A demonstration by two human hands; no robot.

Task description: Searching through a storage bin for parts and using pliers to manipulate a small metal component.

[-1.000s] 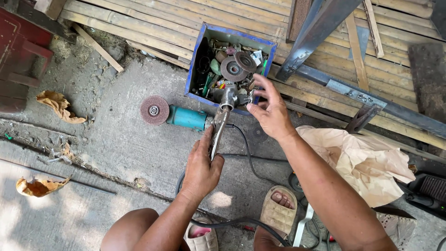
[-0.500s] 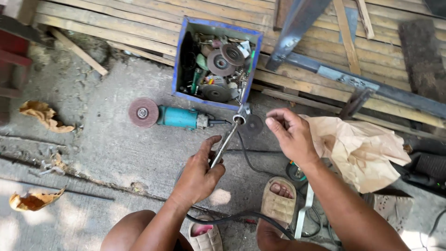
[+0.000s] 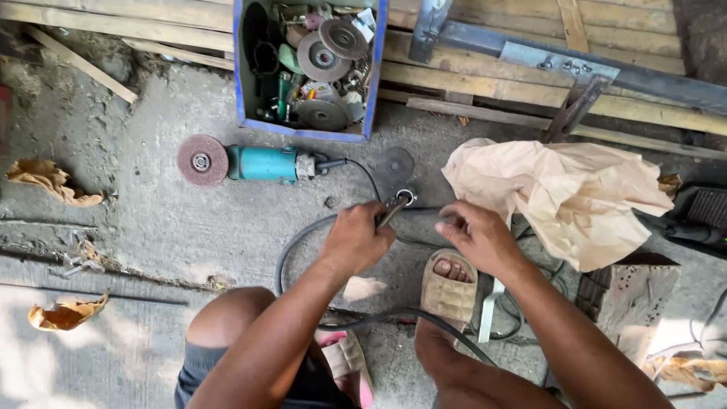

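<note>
Near the middle of the frame the left hand [image 3: 354, 241] is closed around the handle of a metal wrench [image 3: 397, 206], whose ring end pokes out past the fingers toward the upper right. The right hand [image 3: 478, 236] sits just to the right of it, fingers curled loosely and pointing left toward the wrench; whether it holds anything small I cannot tell, and it does not touch the wrench.

Just above the hands, left of centre, a teal angle grinder [image 3: 261, 163] lies on the concrete floor [image 3: 136, 227] with a reddish-brown disc [image 3: 202, 160] at its left end. Its black cable [image 3: 303, 235] curves down around the left hand. A thin dark disc [image 3: 397, 163] lies flat on the floor just above the wrench's ring.

At the top centre a blue box [image 3: 376, 68] holds grinding discs and loose tools. To the right lies a crumpled tan paper bag [image 3: 568, 193]. Below the right hand, a foot in a tan sandal [image 3: 448, 291] rests on the floor. Wooden planks [image 3: 530, 83] run across the upper right.
</note>
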